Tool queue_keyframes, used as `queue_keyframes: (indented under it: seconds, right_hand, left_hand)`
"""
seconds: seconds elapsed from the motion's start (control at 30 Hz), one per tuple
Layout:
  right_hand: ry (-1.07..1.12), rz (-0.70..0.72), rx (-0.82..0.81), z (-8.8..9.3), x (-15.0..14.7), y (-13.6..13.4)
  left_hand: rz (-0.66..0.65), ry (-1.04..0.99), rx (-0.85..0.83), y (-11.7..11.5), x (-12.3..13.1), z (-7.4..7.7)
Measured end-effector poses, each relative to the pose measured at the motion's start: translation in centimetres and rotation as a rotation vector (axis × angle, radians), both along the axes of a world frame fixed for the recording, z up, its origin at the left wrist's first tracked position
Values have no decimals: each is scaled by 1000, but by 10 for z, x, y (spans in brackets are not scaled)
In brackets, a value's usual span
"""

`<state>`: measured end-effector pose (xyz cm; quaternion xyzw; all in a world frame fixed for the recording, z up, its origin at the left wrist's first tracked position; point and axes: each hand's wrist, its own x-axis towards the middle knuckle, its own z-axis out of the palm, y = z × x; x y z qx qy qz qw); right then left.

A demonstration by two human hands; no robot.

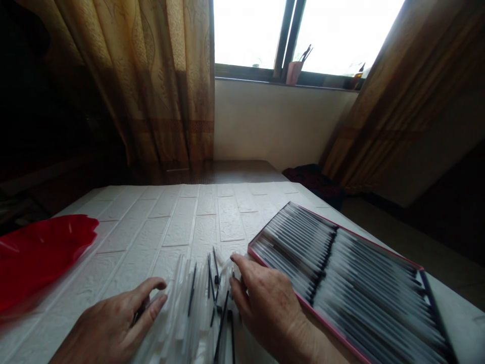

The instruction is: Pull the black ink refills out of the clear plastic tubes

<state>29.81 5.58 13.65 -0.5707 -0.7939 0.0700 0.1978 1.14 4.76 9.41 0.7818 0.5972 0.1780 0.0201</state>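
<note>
My left hand [117, 321] is at the lower left, thumb and forefinger slightly apart, with nothing visible between their tips. It is close beside a loose pile of clear plastic tubes [184, 298]. Thin black rods [192, 290] lie across the tubes, some with small dark ends. At the right side of the pile my right hand [267, 296] has its thumb and fingers curled inward; whatever is in them is blurred and partly hidden. Behind its wrist an open shallow box [261, 260] with a pink rim holds two columns of clear, black-ended pens [371, 288].
A red plastic basin [49, 253] with a scalloped rim stands at the left. White brick-patterned sheeting [182, 212] covers the table. Beyond it are a dark surface [242, 171], curtains [166, 86] and a window sill with a pink cup [294, 73].
</note>
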Motion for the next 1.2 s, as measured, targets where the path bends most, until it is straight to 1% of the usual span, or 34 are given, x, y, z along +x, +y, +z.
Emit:
queue_keyframes:
  seconds: [0.1,0.2,0.33,0.43,0.53,0.63,0.73,0.87,1.0,1.1,1.2]
  right_hand:
    - [-53,-23,-4,-1,2,2]
    - [-84,-62,57,3,8,5]
    - [-170,-206,113,16,26,13]
    - [-255,-307,71,24,41,18]
    - [-324,-370,-39,27,52,21]
    - [-367,-403,-144,27,56,23]
    - [-377,-436,-187,28,58,24]
    - [-387,-469,-188,27,64,27]
    - [-402,-486,-195,24,70,29]
    - [-408,-482,-197,21,71,30]
    - [-410,-470,-185,20,70,30]
  left_hand:
    - [2,-18,-52,-2,3,4]
    - [19,-21,-123,-3,6,8]
    - [66,-27,-199,-3,10,13]
    - [87,-23,-224,-1,8,13]
    - [95,-11,-248,1,6,12]
    - [111,-12,-249,1,8,14]
    - [116,-32,-230,-1,12,18]
    - [107,-49,-181,-1,10,15]
    - [66,-50,-160,2,4,11]
    - [67,-69,-134,1,5,13]
    - [87,-93,-116,-1,12,20]
